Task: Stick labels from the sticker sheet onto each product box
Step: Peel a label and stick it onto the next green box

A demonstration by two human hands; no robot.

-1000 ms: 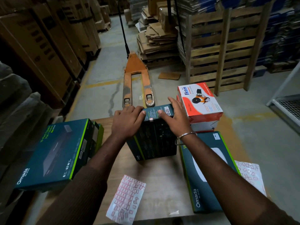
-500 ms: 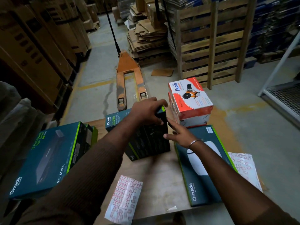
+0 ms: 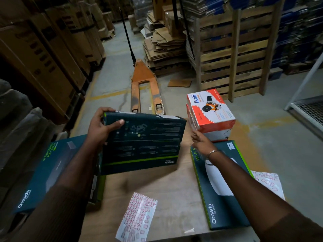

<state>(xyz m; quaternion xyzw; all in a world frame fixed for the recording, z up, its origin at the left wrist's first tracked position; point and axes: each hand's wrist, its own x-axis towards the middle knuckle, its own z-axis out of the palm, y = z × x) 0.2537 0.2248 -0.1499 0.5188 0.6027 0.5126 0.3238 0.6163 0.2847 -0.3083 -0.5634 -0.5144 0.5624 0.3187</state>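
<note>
Holding a dark Omada box up over the wooden table with the left hand.

Thumb lies on the printed back of the box and the fingers wrap its far left corner, so the box hangs clear of the table. The right hand is free, fingers loosely extended, above the Wi-Fi box beside the stacked orange Ikon boxes. A sticker sheet lies on the near table edge; a second sheet shows right of the Wi-Fi box. Another Omada box sits at left.
</note>
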